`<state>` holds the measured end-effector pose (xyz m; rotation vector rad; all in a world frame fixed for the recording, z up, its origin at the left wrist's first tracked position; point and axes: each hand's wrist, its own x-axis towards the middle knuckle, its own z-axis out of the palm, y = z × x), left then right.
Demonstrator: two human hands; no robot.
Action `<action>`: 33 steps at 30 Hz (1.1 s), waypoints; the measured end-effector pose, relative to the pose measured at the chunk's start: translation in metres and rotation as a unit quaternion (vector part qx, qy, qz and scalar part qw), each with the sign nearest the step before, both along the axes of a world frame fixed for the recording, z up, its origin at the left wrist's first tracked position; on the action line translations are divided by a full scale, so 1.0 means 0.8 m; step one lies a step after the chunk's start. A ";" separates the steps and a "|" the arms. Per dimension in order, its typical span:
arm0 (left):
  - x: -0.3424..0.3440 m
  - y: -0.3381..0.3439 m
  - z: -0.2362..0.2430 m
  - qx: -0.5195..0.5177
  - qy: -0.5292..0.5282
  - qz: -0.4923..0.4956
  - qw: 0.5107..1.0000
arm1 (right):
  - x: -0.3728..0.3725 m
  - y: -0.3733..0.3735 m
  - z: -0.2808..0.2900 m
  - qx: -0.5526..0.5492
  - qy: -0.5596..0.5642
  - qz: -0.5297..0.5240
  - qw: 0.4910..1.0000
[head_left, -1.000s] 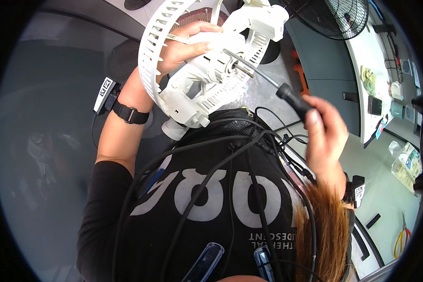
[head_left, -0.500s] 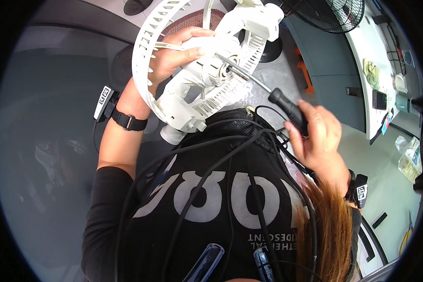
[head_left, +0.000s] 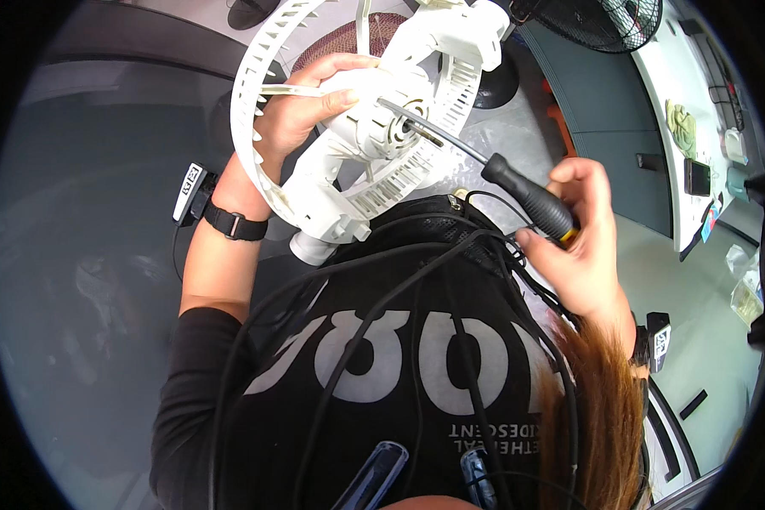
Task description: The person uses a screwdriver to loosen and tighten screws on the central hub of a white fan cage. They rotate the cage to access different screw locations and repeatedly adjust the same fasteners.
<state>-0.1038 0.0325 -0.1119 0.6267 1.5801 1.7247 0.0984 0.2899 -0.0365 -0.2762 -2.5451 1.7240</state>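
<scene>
My left hand grips a white plastic fan-like housing with a slatted ring and a round central hub. My right hand loosely holds the end of a black-handled screwdriver, its fingers curled with thumb and forefinger off the grip. The screwdriver's long shaft crosses the hub, its tip at the white plastic just right of my left thumb. Whether the tip sits in a screw is too small to tell.
Black cables lie across my body. A black mesh fan stands at upper right, beside a white worktop with a green cloth and phone. A grey surface fills the left side.
The housing and my left hand have shifted slightly left. The screwdriver handle has moved left, and my right hand's fingers have loosened and shifted around it.
</scene>
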 end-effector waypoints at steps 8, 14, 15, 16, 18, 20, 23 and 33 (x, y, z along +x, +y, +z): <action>0.004 0.001 0.006 -0.005 -0.014 -0.005 1.000 | -0.019 0.024 0.017 0.419 0.293 0.132 0.849; 0.003 0.001 0.009 -0.004 0.005 -0.010 1.000 | -0.020 0.005 0.030 0.367 0.226 0.142 0.891; 0.004 0.001 0.009 -0.013 0.013 -0.005 1.000 | -0.022 0.004 0.033 0.338 0.207 0.128 0.909; 0.005 0.001 0.009 -0.021 0.021 0.000 1.000 | -0.023 0.004 0.036 0.270 0.170 0.101 0.942; 0.005 0.001 0.010 -0.017 0.033 -0.003 0.999 | -0.024 0.004 0.040 0.115 0.062 0.042 0.991; 0.004 0.002 0.010 -0.010 0.036 -0.004 0.999 | -0.022 0.003 0.040 -0.023 -0.015 0.004 1.000; 0.001 0.001 0.007 -0.013 0.038 -0.007 0.999 | -0.015 -0.004 0.030 -0.184 -0.133 -0.052 0.973; -0.009 -0.003 -0.008 -0.003 0.002 -0.013 1.000 | 0.029 0.017 -0.011 -0.498 -0.276 -0.086 0.817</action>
